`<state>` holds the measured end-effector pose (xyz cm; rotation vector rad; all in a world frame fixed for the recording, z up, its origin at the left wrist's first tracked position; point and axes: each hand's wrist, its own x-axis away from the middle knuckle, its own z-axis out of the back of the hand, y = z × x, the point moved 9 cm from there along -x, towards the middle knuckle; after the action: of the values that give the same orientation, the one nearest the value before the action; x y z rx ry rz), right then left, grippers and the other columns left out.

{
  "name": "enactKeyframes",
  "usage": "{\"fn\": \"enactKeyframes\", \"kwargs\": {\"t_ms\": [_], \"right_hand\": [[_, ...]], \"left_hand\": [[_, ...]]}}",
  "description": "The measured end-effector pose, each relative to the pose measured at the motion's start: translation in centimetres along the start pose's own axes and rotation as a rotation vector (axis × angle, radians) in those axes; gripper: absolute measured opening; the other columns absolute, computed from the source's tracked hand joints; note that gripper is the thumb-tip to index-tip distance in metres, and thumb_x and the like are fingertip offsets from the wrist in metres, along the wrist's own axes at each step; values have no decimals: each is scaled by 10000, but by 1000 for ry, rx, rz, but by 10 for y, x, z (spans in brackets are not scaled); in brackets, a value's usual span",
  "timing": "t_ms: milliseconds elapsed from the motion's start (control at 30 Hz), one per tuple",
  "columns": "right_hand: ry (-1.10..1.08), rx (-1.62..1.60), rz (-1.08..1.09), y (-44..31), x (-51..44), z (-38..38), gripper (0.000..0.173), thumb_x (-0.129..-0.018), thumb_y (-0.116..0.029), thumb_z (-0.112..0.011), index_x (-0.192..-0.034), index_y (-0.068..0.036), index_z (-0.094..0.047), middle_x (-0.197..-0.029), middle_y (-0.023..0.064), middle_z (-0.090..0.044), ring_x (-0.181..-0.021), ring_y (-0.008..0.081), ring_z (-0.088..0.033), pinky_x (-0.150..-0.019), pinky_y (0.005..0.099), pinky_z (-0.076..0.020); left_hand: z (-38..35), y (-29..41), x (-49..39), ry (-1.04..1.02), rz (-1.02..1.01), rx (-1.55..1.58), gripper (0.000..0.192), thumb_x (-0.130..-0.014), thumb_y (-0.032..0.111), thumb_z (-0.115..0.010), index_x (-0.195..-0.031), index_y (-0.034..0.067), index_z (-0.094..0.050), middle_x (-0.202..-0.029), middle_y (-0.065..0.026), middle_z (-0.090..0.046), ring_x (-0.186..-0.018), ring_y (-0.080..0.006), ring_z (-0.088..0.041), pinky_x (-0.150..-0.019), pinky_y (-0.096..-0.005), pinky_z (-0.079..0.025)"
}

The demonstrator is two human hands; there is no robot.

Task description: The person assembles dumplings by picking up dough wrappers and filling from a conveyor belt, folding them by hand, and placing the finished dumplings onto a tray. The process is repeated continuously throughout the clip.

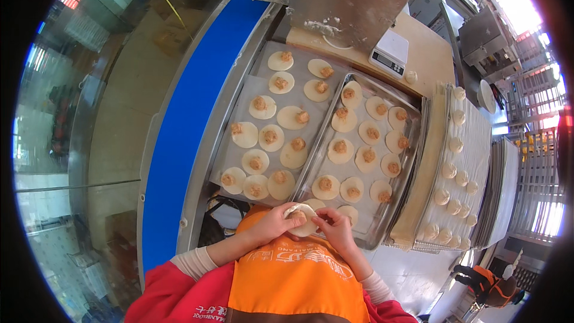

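Note:
My left hand (272,224) cradles a round dough wrapper (305,229) from the left, its thumb over the meat filling (297,215). On the right edge of the same wrapper, the fingertips of my right hand (336,229) pinch the dough. The rim near the top is partly folded up. Just beyond my hands is a metal tray (320,143) holding several flat wrappers, most topped with a lump of filling. To its left, a second lined sheet (264,137) carries several more wrappers with filling.
Pleated buns (449,170) sit on a stacked rack of trays at the right. A digital scale (389,54) and a floury metal machine (345,4) stand at the back. Glass (112,143) and a blue ledge (179,143) run along the left. Another person (493,285) is at lower right.

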<state>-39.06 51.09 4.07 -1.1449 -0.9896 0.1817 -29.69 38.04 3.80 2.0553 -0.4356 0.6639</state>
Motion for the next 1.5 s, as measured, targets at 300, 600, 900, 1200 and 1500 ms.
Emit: {"fn": "enactKeyframes", "kwargs": {"t_ms": [300,600,900,1200,1500], "right_hand": [[16,276,238,-62,-6,-22,142,-860,-19,-700,-998,-15,-668,-960,134,-661,-828,307,-666,-720,361,-544],[-38,373,310,-73,-7,-32,219,-865,-33,-677,-1078,-35,-627,-961,145,-647,-887,362,-647,-770,418,-535],[-22,504,484,-72,-11,-33,192,-882,-67,-663,-1069,-49,-621,-948,152,-619,-863,374,-635,-742,445,-525],[-42,473,478,-93,0,-31,157,-864,-92,-685,-1017,-67,-661,-951,117,-631,-900,337,-637,-775,438,-521],[-77,733,661,-93,-8,-43,148,-873,-103,-668,-1013,-58,-654,-959,130,-636,-890,353,-627,-790,446,-514]], "left_hand": [[9,28,3,52,-318,-480,393,-950,207,-683,-1271,6,-579,-1155,-157,-678,-1036,-232,-663,-901,-348,-513],[9,22,-8,-52,-265,-597,298,-974,211,-653,-1206,36,-587,-1132,-90,-668,-1053,-179,-630,-904,-333,-498],[3,33,-20,-89,-258,-778,330,-985,106,-607,-1307,44,-571,-1162,-63,-668,-1108,-138,-609,-957,-307,-482],[6,6,-20,-72,-279,-469,319,-977,68,-585,-1294,41,-556,-1160,-61,-653,-1102,-127,-597,-973,-286,-466],[19,8,-25,81,-348,-613,401,-971,97,-611,-1351,0,-528,-1258,-127,-648,-1143,-175,-596,-975,-301,-467]]}}
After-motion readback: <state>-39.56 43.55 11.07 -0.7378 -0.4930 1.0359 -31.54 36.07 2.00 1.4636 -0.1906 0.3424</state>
